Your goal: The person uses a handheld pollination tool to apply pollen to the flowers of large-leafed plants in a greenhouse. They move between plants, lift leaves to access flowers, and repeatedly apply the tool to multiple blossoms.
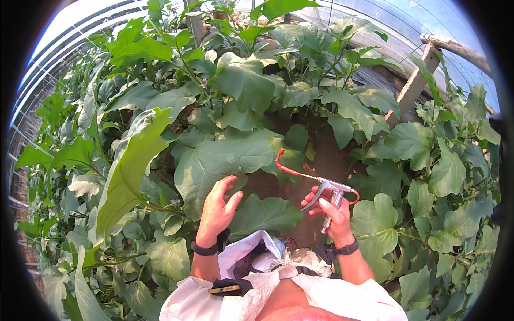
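My right hand (335,216) is closed around the handle of a metal trigger sprayer (332,190). A thin metal tube runs from the sprayer towards the left, ending in a bent tip wrapped in red (286,167). A short red hose (356,197) curves at its rear. My left hand (219,206) hovers at the centre left with fingers apart, holding nothing, over or against a broad eggplant leaf (213,160); whether they touch I cannot tell. Another large leaf (267,214) spreads between my two hands.
Dense eggplant plants surround me, with a tall upright leaf (130,172) close on the left. Bare soil (265,186) shows between rows. A wooden post (413,86) leans at the upper right, beside plastic greenhouse film (401,20). An open white bag (237,250) hangs at my waist.
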Demonstrator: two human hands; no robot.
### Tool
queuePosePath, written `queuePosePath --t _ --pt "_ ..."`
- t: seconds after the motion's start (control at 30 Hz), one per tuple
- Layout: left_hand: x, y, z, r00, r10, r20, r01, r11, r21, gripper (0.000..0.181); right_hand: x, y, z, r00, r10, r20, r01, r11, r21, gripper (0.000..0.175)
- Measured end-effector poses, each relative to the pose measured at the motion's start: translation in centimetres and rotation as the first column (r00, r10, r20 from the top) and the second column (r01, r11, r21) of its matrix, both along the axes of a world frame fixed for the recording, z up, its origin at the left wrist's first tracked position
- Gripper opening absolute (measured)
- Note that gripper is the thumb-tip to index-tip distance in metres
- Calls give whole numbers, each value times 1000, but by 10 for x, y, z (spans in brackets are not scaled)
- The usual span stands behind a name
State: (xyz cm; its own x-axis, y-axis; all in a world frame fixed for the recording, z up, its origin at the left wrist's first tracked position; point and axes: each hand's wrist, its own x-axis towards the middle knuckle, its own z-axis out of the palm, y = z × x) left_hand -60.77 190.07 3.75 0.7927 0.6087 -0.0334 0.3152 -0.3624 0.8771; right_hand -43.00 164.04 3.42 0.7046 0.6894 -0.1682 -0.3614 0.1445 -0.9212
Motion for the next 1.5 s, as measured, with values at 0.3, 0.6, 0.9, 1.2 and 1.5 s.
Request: queuePosePath --t 0.3,0.6,0.9,1.2,1.5 --pt "13 7 4 1000 18 -26 -19 998 -61 41 23 -10 -20 996 -84 -35 86 995 49 40" --pt "38 -4 -4 999 28 -16 -30 990 -139 40 54 -27 -8 995 -98 -4 98 995 32 39" --pt "132 -34 -2 992 71 -103 -79 994 -76 40 154 -43 -5 1000 -29 -3 29 992 123 41" --pt "262 -60 10 998 29 -64 -34 996 -86 39 234 -77 17 999 -36 16 34 990 135 45" --pt "372 13 -13 989 -29 -146 69 958 278 47 261 -104 5 992 -128 0 126 980 156 44"
